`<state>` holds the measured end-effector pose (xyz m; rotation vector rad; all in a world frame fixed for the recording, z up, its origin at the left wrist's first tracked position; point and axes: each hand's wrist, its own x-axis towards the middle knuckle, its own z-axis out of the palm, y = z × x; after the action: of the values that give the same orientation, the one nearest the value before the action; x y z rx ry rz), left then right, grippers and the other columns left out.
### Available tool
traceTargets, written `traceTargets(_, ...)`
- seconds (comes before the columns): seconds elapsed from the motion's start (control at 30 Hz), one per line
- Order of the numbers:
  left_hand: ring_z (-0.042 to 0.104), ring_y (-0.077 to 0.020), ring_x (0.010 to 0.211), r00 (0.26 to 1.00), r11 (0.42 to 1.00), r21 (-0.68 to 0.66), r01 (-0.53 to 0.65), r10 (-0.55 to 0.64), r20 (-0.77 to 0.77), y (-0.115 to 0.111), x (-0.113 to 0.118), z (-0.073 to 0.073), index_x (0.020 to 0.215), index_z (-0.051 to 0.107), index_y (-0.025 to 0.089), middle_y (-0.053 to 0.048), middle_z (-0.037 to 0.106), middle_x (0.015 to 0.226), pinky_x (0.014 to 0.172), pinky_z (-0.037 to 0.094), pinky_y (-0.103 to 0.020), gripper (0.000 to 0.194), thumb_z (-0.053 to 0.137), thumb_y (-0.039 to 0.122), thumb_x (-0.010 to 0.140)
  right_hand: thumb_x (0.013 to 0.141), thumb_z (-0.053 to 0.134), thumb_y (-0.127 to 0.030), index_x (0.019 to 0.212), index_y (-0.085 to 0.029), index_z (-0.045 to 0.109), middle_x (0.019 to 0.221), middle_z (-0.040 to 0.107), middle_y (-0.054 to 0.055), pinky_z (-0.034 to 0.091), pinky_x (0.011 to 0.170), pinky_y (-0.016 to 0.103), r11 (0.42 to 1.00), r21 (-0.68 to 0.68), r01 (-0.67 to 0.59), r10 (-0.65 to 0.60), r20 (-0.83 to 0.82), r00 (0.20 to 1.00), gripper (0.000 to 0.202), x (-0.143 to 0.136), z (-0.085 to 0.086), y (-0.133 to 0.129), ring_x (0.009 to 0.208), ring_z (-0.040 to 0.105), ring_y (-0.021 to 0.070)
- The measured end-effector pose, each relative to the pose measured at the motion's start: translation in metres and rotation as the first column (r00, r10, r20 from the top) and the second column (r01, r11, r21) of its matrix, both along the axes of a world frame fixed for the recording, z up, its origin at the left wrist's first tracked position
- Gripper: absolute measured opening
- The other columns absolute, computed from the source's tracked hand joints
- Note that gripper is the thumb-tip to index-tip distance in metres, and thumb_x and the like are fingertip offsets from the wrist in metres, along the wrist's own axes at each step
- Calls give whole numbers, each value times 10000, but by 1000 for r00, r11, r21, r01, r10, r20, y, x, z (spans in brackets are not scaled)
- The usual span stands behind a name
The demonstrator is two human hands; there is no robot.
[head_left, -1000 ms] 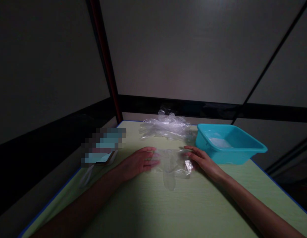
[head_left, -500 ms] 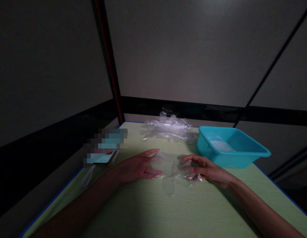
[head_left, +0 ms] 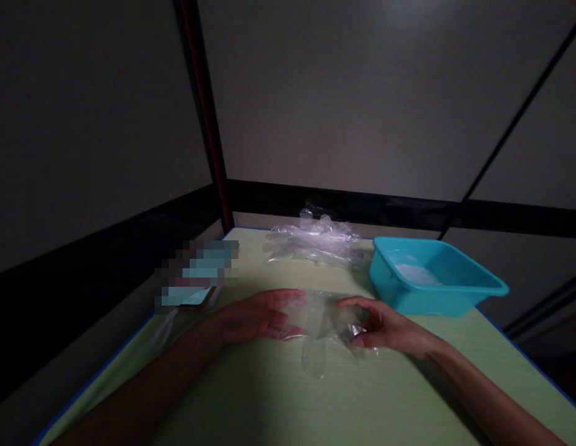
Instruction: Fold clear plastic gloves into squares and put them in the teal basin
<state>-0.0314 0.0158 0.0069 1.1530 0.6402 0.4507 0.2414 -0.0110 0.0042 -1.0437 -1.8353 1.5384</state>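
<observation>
A clear disposable plastic glove (head_left: 319,316) lies between my hands over the table, one finger of it hanging toward me. My left hand (head_left: 257,316) grips its left side, thumb below and fingers stretched along the upper edge, partly seen through the film. On the other side, my right hand (head_left: 383,322) has curled fingers and thumb closed on the crumpled right end. Beyond them, a loose heap of clear plastic gloves (head_left: 313,241) rests at the back of the table. How much of the glove is folded under cannot be made out.
A turquoise plastic basin (head_left: 441,300) stands at the right edge, with a whitish, see-through thing (head_left: 415,273) inside. At the left edge sits a pixelated object (head_left: 199,272) with a pale strap (head_left: 163,331). Walls close in behind the pale green table (head_left: 288,402).
Both hands have come slightly nearer to me with the glove. My right fingers have curled in and bunched its right end; the left fingers have drawn closer together.
</observation>
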Motion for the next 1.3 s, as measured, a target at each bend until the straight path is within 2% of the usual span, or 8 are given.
traceTargets(0.17,567,-129,685,973,927,368,-68,142,-179,1,7,-11,1161,458,234,-31,563,1059,579,427,-209,639,682,167,566,619,639,-132,1138,-214,417,576,417,-71,260,394,163,997,17,72,-72,42,996,570,-5,-5,-3,467,371,62)
traceTargets(0.3,494,-77,542,934,874,476,-97,245,-259,4,11,-16,1152,472,203,12,608,859,453,359,-154,686,693,117,509,627,631,-148,1116,-209,418,614,473,-51,271,401,175,996,0,87,-87,-6,996,537,-7,-6,-4,488,402,73)
traceTargets(0.43,483,-57,500,926,887,444,-126,266,-268,4,12,-14,1132,480,173,23,611,818,438,362,-147,668,678,82,500,632,627,-146,1115,-198,406,681,532,-25,296,405,172,995,-47,92,-93,-34,995,534,-6,-3,-3,493,420,68)
traceTargets(0.57,502,-54,503,965,928,360,-101,179,-191,5,12,-12,1114,482,167,6,608,893,447,388,-154,665,687,90,486,605,639,-117,1097,-208,429,914,536,23,336,424,168,995,-61,75,-81,-94,992,542,-3,-1,-1,550,469,61)
traceTargets(0.83,577,-87,536,965,956,282,-83,147,-215,-2,10,-3,1193,390,172,-56,585,998,417,385,-155,681,657,126,567,672,611,-116,1182,-223,363,658,554,-25,347,411,167,999,-47,-5,5,-1,1000,577,3,0,0,540,511,88)
traceTargets(1.03,581,-65,479,942,929,342,-140,231,-243,-7,12,-1,1194,347,187,-107,468,1166,376,367,-155,602,613,276,662,737,591,-278,1238,-266,290,819,532,5,460,472,199,995,-37,-92,97,182,979,585,13,15,-8,572,557,91)
traceTargets(1.2,537,-82,376,880,926,353,-138,278,-385,-8,9,8,1249,259,160,-59,603,874,340,362,-176,667,540,430,707,761,549,-355,1258,-275,273,868,519,24,433,381,174,983,-77,-165,181,297,937,574,21,29,-15,464,546,69)
traceTargets(1.3,486,-80,336,856,953,301,-33,182,-484,-8,-1,20,1282,223,154,2,620,639,326,326,-161,683,476,483,739,787,505,-374,1161,-200,421,688,541,-4,388,349,180,987,131,-90,29,406,913,421,15,29,-14,400,490,67)
